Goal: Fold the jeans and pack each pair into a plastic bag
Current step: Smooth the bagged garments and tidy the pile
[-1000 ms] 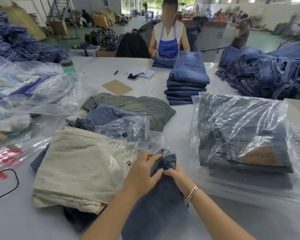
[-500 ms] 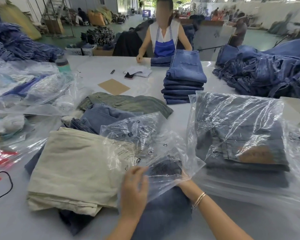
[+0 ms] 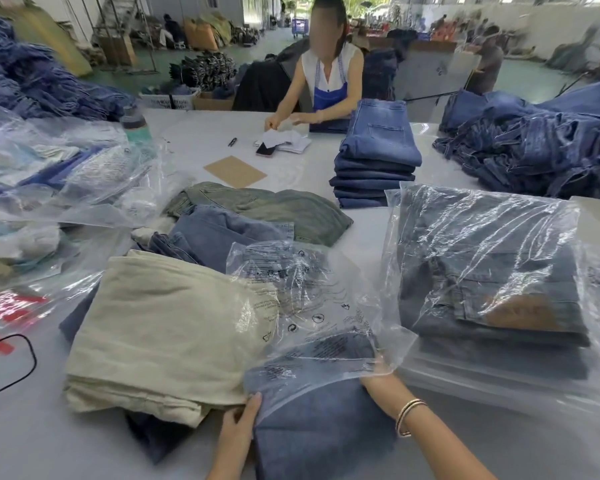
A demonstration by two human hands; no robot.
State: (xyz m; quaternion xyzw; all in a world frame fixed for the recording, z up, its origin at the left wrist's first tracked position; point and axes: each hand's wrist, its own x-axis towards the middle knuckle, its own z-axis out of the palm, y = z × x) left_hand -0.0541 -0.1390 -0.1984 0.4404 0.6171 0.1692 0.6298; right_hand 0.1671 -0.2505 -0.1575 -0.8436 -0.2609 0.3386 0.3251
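Gripping the plastic bag (image 3: 312, 306) mouth, both hands, left (image 3: 238, 424), right (image 3: 378, 374), folded jeans (image 3: 323, 427) partly inside

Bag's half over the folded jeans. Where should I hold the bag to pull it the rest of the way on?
Grip the plastic bag at its open mouth, one corner per side, from the near end. The left hand and right hand already sit there; the mouth rim crosses the folded jeans, so pulling toward you should sheathe the uncovered part.
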